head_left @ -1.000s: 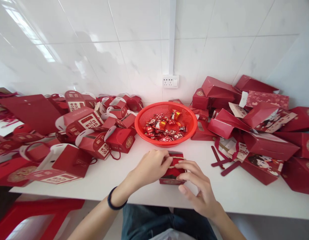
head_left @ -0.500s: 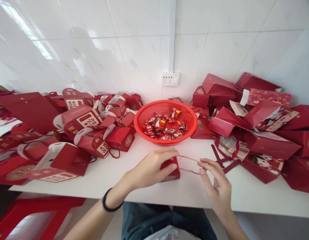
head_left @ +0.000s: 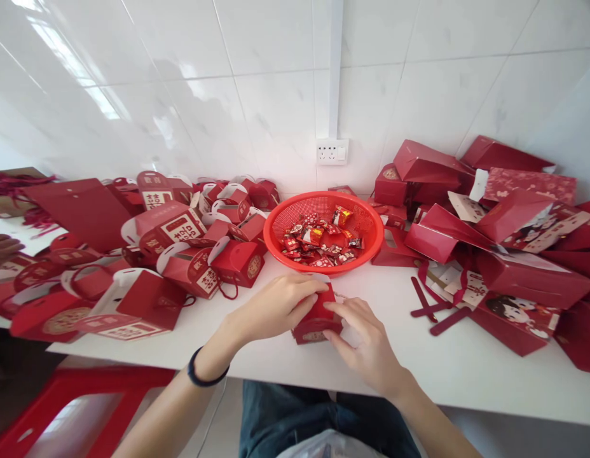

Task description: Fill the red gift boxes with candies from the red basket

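Observation:
A small red gift box (head_left: 318, 312) stands on the table between my hands, near the front edge. My left hand (head_left: 280, 305) is closed on its left and upper side, thumb and fingers pressed against the card. My right hand (head_left: 364, 337) is at the right side, its thumb and forefinger drawn in close to the box. A short piece of thin tan cord (head_left: 340, 296) shows just behind the right fingers; the rest is hidden by the hand and box. Just behind the box is a red plastic basket (head_left: 323, 268) holding several wrapped sweets (head_left: 318, 238).
Many red gift boxes (head_left: 171, 226) crowd the table's left side. More boxes (head_left: 524, 273) pile up at the right, with dark red strips (head_left: 435, 312) beside them. Another person's hand (head_left: 4, 249) shows at the left edge. A red stool (head_left: 80, 394) stands below the table.
My right hand has moved left, bringing the stretched cord loop in against the box. My left hand stays on the box. Another person's hand has come into view at the left edge.

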Demonstrator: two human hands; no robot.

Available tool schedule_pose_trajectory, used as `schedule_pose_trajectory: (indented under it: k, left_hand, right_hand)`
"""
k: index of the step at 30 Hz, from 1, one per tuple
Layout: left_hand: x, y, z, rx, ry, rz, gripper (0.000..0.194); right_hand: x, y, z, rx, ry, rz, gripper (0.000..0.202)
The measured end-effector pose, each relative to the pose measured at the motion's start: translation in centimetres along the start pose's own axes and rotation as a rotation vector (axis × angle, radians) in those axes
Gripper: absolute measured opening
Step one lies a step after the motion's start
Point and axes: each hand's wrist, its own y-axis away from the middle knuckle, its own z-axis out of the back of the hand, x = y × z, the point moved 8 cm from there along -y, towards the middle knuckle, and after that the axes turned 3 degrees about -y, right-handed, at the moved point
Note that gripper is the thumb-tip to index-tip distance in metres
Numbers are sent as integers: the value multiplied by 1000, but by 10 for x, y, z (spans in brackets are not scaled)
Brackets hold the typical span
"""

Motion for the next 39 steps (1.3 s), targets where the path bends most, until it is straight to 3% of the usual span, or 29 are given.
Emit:
schedule_pose_trajectory:
  k: [3, 6, 9, 12, 16, 19, 23, 32, 35, 39]
  left_hand:
    - [6, 4, 1, -6, -12, -14, 25]
    - [11, 8, 5, -99, 15, -19, 23]
    - [18, 12, 9, -171, 73, -17, 19]
    - [25, 18, 12, -171, 124, 4, 18]
    - [34, 33, 17, -96, 150, 35, 36]
    - [38, 46, 16, -20, 153, 67, 50]
    - [41, 59, 8, 12, 191, 80, 70]
    - [57, 70, -12, -64, 329, 129, 72]
    - [62, 67, -18, -87, 343, 153, 81]
    - [78, 67, -28, -127, 347, 221, 95]
  right_hand:
    - [5, 5, -2, -12, 8, 86, 25]
    - [16, 11, -1, 1, 56, 185, 26]
    - [20, 15, -2, 66, 45, 190, 11]
    - [21, 14, -3, 108, 8, 175, 11]
    - [17, 5, -6, 131, 54, 112, 19]
    - [16, -1, -18, 225, 100, 88, 17]
    - [13, -5, -34, 370, 140, 50, 37]
    - [13, 10, -40, 560, 197, -54, 55]
    - [1, 16, -32, 492, 132, -157, 65]
    - [-22, 24, -14, 265, -79, -374, 78]
